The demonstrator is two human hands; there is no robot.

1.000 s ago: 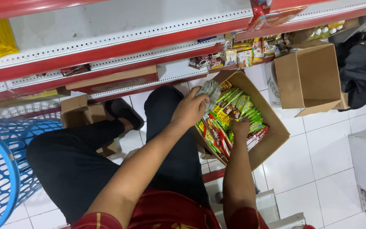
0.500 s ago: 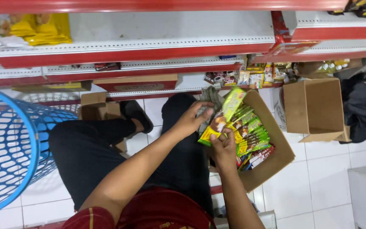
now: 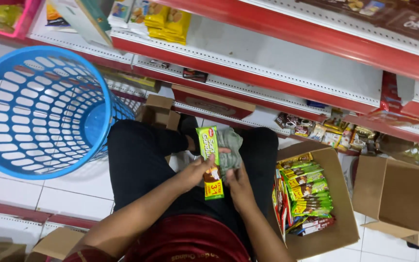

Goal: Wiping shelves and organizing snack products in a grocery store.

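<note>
The person sits on the white tiled floor in front of a red-edged store shelf, legs stretched toward it, so the lap serves as a working surface between the stock and the shelving. The left hand holds a long green snack packet by its lower half, grip closed around it with the thumb across the front, keeping it flat and face-up above the lap where it can be looked over. The right hand sits just beside it, fingers closed on a crumpled grey-green plastic wrapper that lies against the right edge of the packet; how firmly it pinches cannot be told, but the wrapper is clearly in its grasp. Both things are over the person's thighs, near the knees.

To the right, touching the leg, an open cardboard box stands packed with more green, yellow and red packets on edge, within easy reach of the right hand. A second, empty-looking cardboard box lies tipped beside it. On the left a large blue plastic basket lies on its side with its mouth toward the camera, crowding the left leg. Smaller cartons sit by the feet, wedged under the lowest shelf, where small sachets are stacked. Yellow packets lie on an upper shelf.
</note>
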